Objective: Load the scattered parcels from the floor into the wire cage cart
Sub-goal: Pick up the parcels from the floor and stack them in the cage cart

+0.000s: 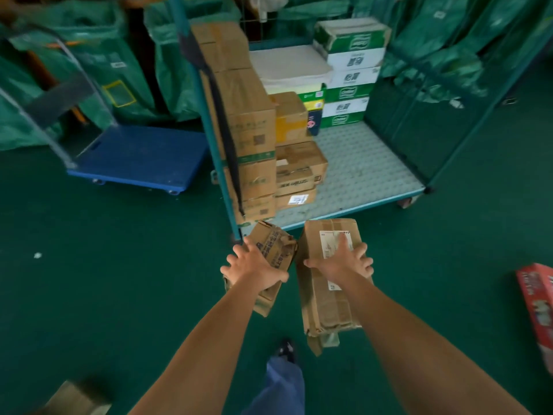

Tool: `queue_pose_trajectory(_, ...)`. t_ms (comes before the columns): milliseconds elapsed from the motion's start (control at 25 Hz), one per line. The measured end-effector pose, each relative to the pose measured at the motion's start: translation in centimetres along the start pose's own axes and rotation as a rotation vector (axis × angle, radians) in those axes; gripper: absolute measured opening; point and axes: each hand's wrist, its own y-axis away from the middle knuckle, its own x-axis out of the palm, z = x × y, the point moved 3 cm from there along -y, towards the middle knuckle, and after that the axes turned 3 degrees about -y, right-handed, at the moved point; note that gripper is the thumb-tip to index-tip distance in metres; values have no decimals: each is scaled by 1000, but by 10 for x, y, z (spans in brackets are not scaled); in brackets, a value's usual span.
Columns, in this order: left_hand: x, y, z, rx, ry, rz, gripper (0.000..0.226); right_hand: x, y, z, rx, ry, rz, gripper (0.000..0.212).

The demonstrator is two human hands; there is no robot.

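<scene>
Just two parcels (one per hand).

We see two worn brown parcels just before the wire cage cart: a small crumpled carton on the left and a longer taped box with a white label on the right. The cart's perforated floor carries stacked brown cartons along its left side and green-and-white boxes at the back.
</scene>
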Motion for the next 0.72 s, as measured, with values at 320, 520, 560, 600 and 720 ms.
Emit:
queue_pose_trajectory(320,-48,-128,-156,29,-9,40,131,-96,-163,24,20,62,-87,103)
queue_pose_trajectory(520,-87,-204,-245,-47,35,34,131,-147,-283,50,15,24,-40,108)
queue_pose_trajectory(560,-93,-214,-258,-76,47,31,131,-156,-304,56,8,17,-22,110)
queue_pose_trajectory(600,-99,-228,-272,-101,52,17,131,-166,-328,66,-8,7,-11,111)
queue_pose_trajectory(720,-121,-272,-308,-159,84,2,134,-195,-399,106,-78,24,1,114)
